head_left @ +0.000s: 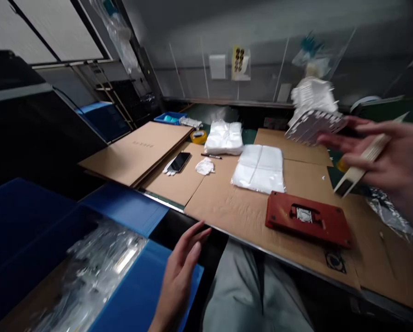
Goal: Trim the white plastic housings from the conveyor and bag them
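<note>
My left hand is held in front of the table edge, beside a blue bin. Its fingers are stretched out and nothing is in them. At the right, my right hand, blurred, grips a slim cream-coloured tool with a dark end and a thin pointed tip; its exact kind is unclear. Beyond its fingertips is a crinkled white bundle over a grey toothed-edged plate; I cannot tell whether the fingers touch it. Below lies a red block fixture with a small metal part in its recess.
Cardboard covers the table. On it are wrapped white packs, a phone, a pen, yellow tape and stacked cardboard sheets. A blue bin at lower left holds clear plastic bags.
</note>
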`<state>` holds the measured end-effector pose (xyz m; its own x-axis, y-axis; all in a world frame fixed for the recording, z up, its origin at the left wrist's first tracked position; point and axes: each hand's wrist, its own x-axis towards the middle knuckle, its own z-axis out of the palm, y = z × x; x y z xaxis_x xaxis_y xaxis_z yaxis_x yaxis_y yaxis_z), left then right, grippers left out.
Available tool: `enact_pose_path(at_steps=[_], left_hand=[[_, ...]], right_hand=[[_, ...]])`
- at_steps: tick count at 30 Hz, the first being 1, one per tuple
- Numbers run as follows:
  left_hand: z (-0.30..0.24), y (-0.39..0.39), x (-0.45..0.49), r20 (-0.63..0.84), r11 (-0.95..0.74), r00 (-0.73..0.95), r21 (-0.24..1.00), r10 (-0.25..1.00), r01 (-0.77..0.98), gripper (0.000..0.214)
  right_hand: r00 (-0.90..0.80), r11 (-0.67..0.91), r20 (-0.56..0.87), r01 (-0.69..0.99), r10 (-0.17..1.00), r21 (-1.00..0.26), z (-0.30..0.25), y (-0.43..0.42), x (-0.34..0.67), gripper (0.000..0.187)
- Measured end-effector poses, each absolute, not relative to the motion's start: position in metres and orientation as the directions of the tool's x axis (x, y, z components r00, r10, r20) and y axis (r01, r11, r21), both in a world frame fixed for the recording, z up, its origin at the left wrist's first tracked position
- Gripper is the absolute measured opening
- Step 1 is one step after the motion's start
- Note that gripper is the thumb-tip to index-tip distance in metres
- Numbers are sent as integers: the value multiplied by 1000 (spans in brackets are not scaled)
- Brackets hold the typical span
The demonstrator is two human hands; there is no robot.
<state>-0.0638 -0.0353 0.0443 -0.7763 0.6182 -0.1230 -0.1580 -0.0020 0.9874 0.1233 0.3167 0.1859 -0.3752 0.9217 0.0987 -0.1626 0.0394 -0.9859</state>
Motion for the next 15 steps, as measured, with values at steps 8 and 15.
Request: enact_pose_path(at_steps=[8, 15], left_hand=[[7, 0, -23, -387, -180, -284, 282, 877, -942, 81], [-22, -27, 18, -461, 27, 2, 47, 888, -999, 85]], right_hand=[[-867, -575, -445, 251, 224, -779, 23, 132, 151, 26], [-718, -377, -516, 367, 467, -851, -12, 120, 188, 34]])
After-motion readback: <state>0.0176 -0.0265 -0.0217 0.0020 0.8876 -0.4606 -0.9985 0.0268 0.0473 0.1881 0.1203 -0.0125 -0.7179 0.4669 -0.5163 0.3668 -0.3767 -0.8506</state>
